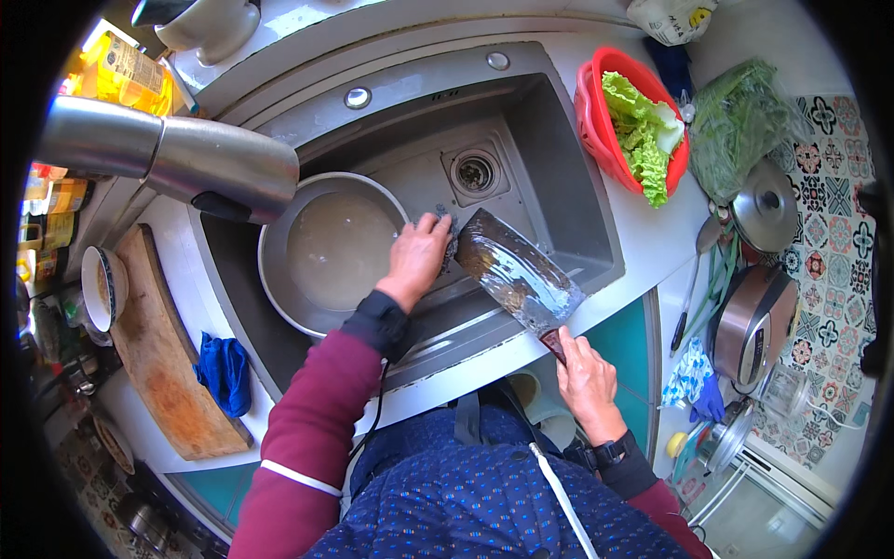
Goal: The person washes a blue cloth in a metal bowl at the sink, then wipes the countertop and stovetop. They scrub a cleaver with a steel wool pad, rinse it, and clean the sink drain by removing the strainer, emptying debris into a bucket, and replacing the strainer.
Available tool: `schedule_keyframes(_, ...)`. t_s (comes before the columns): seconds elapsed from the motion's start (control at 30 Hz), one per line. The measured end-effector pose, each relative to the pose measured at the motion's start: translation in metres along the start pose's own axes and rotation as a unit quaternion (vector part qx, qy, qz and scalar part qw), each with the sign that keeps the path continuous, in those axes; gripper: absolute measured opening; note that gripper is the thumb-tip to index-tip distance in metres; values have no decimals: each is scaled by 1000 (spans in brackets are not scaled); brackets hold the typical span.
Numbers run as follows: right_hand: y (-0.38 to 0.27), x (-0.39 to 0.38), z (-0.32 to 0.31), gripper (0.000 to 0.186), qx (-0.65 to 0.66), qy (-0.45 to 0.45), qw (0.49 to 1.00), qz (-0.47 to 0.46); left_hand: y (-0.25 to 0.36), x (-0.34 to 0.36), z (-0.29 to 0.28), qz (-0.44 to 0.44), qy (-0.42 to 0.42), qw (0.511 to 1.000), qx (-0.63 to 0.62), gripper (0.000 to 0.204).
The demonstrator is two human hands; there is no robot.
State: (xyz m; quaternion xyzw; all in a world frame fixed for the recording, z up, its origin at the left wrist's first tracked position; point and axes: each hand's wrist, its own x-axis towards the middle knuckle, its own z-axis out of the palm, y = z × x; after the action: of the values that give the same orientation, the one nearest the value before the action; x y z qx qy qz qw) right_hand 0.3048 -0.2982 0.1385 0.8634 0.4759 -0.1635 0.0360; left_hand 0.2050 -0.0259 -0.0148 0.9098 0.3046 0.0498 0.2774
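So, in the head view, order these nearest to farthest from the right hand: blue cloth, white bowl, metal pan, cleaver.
1. Cleaver, held in the right hand.
2. Metal pan, in the sink.
3. Blue cloth, left of the sink.
4. White bowl, far left.

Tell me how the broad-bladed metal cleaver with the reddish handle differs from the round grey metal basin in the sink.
The cleaver has a flat, roughly rectangular blade; the basin is round and hollow. The cleaver is gripped in the bare right hand, while the basin sits inside the dark grey sink. The basin holds cloudy water; the cleaver's blade just looks wet. Both have shiny metal surfaces.
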Motion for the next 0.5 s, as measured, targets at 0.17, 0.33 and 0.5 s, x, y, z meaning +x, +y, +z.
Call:
schedule_keyframes(0.17, 5, 8, -2, 56, 7, 13, 1000, 19, -79, -36, -27, -97, 189, 975, -61, 31)
schedule_keyframes(0.33, 1, 23, -8, 55, 19, 24, 999, 9, -157, -66, -7, -284, -113, 946, 105, 46)
schedule_keyframes(0.5, -9, 37, -19, 53, 8, 35, 999, -12, -92, -52, -32, -167, 28, 965, -202, 38)
